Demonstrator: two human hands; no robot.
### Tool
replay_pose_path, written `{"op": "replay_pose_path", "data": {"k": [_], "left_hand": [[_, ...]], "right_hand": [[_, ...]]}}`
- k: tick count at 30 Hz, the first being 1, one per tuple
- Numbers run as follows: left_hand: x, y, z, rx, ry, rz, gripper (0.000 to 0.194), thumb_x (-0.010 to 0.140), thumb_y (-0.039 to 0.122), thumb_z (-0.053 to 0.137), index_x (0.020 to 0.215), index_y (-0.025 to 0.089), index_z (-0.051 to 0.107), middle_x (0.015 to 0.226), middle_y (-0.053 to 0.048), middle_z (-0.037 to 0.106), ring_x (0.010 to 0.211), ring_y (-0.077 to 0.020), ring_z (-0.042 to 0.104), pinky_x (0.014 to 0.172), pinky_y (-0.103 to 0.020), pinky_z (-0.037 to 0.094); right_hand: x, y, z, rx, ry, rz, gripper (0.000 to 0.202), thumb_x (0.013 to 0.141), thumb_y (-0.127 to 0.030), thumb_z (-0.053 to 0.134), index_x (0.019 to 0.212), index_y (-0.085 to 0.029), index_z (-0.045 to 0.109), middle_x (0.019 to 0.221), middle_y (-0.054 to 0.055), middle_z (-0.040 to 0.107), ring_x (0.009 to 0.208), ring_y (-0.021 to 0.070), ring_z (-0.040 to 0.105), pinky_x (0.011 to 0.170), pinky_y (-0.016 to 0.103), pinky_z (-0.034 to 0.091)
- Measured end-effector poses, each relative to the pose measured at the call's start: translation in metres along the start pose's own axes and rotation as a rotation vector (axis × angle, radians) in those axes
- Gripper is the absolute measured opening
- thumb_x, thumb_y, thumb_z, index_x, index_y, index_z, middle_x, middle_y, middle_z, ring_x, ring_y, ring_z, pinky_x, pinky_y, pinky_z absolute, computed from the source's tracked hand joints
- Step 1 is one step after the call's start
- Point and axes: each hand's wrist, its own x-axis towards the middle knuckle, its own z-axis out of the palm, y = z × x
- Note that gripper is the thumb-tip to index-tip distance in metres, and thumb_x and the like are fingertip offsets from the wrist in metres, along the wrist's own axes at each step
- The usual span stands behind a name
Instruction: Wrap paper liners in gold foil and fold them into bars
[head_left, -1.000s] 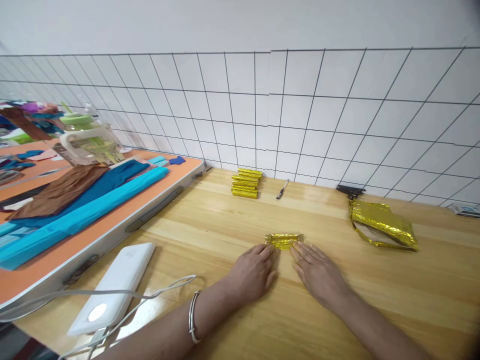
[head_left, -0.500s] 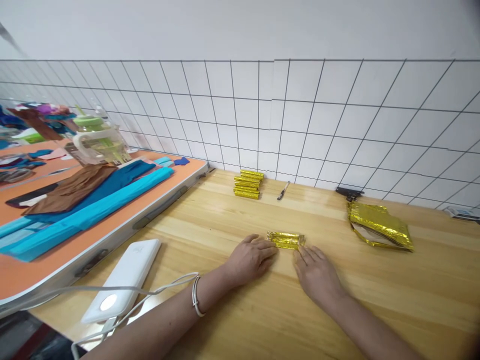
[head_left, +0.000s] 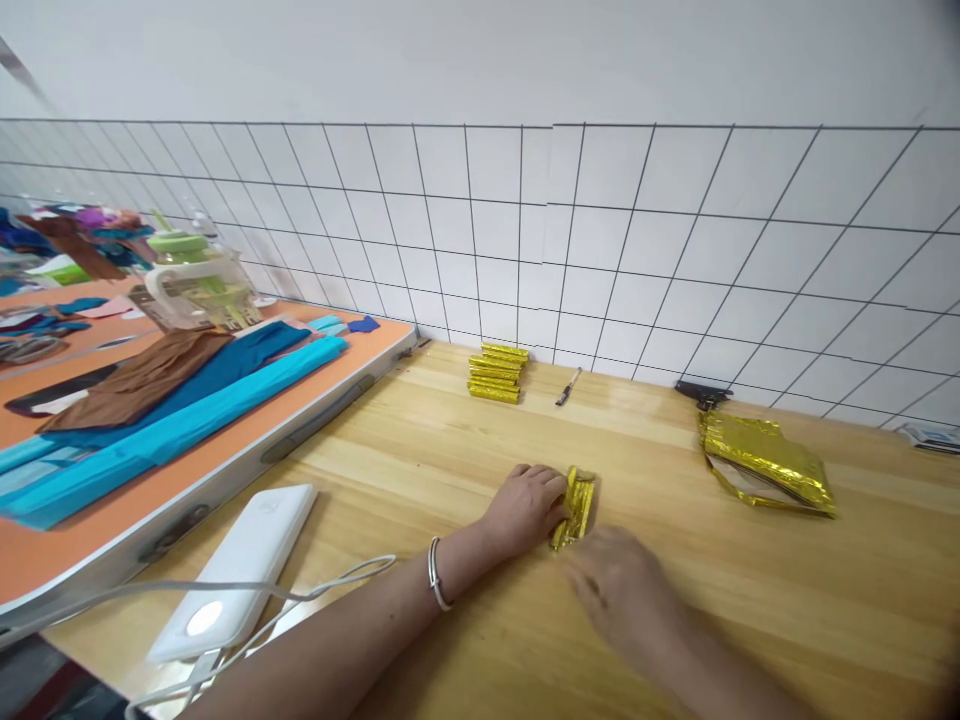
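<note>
The pale wood-grained table (head_left: 405,460) is bordered on the left by an orange-topped surface (head_left: 379,345) strewn with cloth. At the right, near the wall, a large folded packet of shiny gold foil (head_left: 769,455) is seen where it was half a second ago. The right hand (head_left: 619,580) is blurred by motion; its fingers have been drawn in from the flat, spread pose seen earlier, and are held just by the near end of the work, but whether anything is gripped cannot be told. The left hand (head_left: 525,508) is now set along the work's left edge, with fingers bent and touching it; a firm grasp cannot be made out.

Between the hands, on the table, is laid a small creased rectangle of gold foil (head_left: 579,500). It has been turned by roughly a quarter: formerly stretched from left to right, its long axis is now pointed away from the person, the far end being slanted slightly rightward.
</note>
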Motion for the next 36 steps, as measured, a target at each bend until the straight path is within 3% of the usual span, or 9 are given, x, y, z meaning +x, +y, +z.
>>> {"op": "replay_pose_path", "data": {"k": [3,8,13,17,19,22,25,31,36], "left_hand": [[0.018,-0.012,-0.004,-0.049,-0.084,0.136,0.019,0.083,0.028,0.054,0.101,0.023,0.055,0.107,-0.002,0.060,0.108,-0.0159,0.050,0.090,-0.030,0.033],[0.049,-0.028,-0.014,-0.015,-0.144,0.335,0.019,0.082,0.020,0.053,0.099,0.025,0.059,0.105,-0.002,0.061,0.107,-0.0163,0.049,0.089,-0.029,0.035],[0.051,-0.034,-0.010,-0.069,-0.155,0.308,0.017,0.084,0.014,0.048,0.089,0.020,0.063,0.091,-0.004,0.061,0.089,-0.0141,0.055,0.081,-0.023,0.040],[0.027,-0.037,-0.012,-0.168,-0.101,0.190,0.023,0.089,0.019,0.040,0.105,0.019,0.058,0.095,-0.005,0.062,0.088,-0.0139,0.057,0.080,-0.023,0.043],[0.010,-0.039,-0.016,-0.205,-0.127,0.227,0.026,0.090,0.022,0.041,0.113,0.020,0.053,0.105,-0.005,0.062,0.095,-0.0143,0.057,0.084,-0.024,0.042],[-0.012,-0.041,-0.018,-0.158,-0.140,0.321,0.035,0.090,0.026,0.041,0.125,0.023,0.044,0.126,-0.006,0.052,0.121,-0.0184,0.043,0.100,-0.033,0.032],[-0.023,-0.042,-0.014,-0.121,-0.113,0.303,0.039,0.092,0.025,0.036,0.130,0.026,0.038,0.133,-0.005,0.046,0.128,-0.0184,0.034,0.105,-0.037,0.025],[-0.016,-0.046,-0.008,-0.280,-0.069,0.176,0.037,0.087,0.019,0.045,0.124,0.023,0.045,0.116,-0.005,0.058,0.103,-0.0167,0.054,0.091,-0.029,0.040],[-0.016,-0.054,-0.004,-0.431,-0.062,0.100,0.039,0.083,0.018,0.051,0.122,0.022,0.047,0.110,-0.004,0.060,0.097,-0.0154,0.056,0.086,-0.026,0.044]], "right_hand": [[0.008,0.056,-0.003,-0.117,0.134,0.048,0.033,0.084,-0.010,0.037,0.104,-0.018,0.062,0.100,0.007,0.066,0.094,0.0203,0.056,0.083,0.036,0.042],[0.016,0.110,0.014,-0.188,-0.009,-0.013,0.061,0.072,0.002,0.035,0.128,-0.017,0.046,0.127,0.007,0.053,0.118,0.0180,0.045,0.097,0.037,0.038],[0.012,0.096,0.016,-0.205,-0.056,-0.004,0.047,0.083,-0.018,0.039,0.130,-0.017,0.046,0.131,0.008,0.049,0.122,0.0222,0.040,0.099,0.041,0.036],[0.009,0.089,0.014,-0.218,-0.066,0.021,0.049,0.086,-0.033,0.040,0.130,-0.013,0.045,0.134,0.011,0.045,0.124,0.0251,0.039,0.100,0.042,0.033],[0.008,0.092,0.017,-0.224,-0.067,0.018,0.050,0.086,-0.037,0.040,0.131,-0.014,0.044,0.136,0.011,0.043,0.124,0.0251,0.038,0.100,0.042,0.033],[0.007,0.098,0.024,-0.229,-0.048,0.014,0.048,0.088,-0.036,0.039,0.131,-0.016,0.044,0.135,0.010,0.044,0.124,0.0242,0.038,0.100,0.042,0.034],[0.008,0.101,0.027,-0.216,-0.014,0.013,0.043,0.089,-0.032,0.039,0.129,-0.018,0.046,0.133,0.009,0.047,0.122,0.0229,0.042,0.099,0.041,0.036],[0.005,0.108,0.034,-0.151,0.086,0.010,0.043,0.087,-0.028,0.045,0.128,-0.014,0.044,0.127,0.012,0.052,0.116,0.0220,0.048,0.097,0.040,0.040],[0.002,0.119,0.044,-0.115,0.165,-0.017,0.032,0.087,-0.021,0.044,0.118,-0.017,0.052,0.124,0.012,0.055,0.114,0.0222,0.051,0.095,0.043,0.043]]}}
